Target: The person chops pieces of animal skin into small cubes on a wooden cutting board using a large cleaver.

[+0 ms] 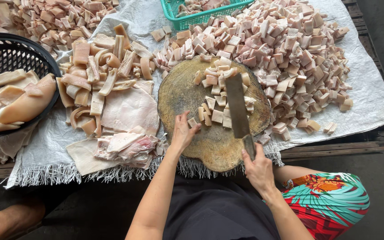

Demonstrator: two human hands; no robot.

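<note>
Right grip: my right hand (258,169) was closed tight around the handle of the cleaver (238,106), at the near edge of the chopping block (178,93).
Cleaver: its long dark blade ran away from me across the block, lying over the cut pieces (216,113) near the middle.
Left grip: my left hand (184,132) was loosely curled with the fingers bent, holding nothing firmly; the fingertips (195,126) were touching the nearest small cubes of cut pieces at the left of the blade.
Chopping block: a round, worn wooden slab that sat on the white cloth (370,93) over the tabletop, straight in front of me.
Cut pieces on the block: pale pink and cream cubes, in one cluster by the blade's middle and another toward the far rim.
Right of the block: a big heap of diced cubes (290,49) was spread over the cloth, touching the block's far and right edges.
Left of the block: long uncut strips (98,66) and flat sheets of skin (130,109) lay side by side, with a few reddish slabs (130,146) nearer me.
Far left: a black basket (10,51) held large pale slabs.
Far edge: a green basket (192,13) stood behind the heap, partly out of view, with some pieces inside.
Far left corner: another pile of cubes (54,18) lay on the cloth.
</note>
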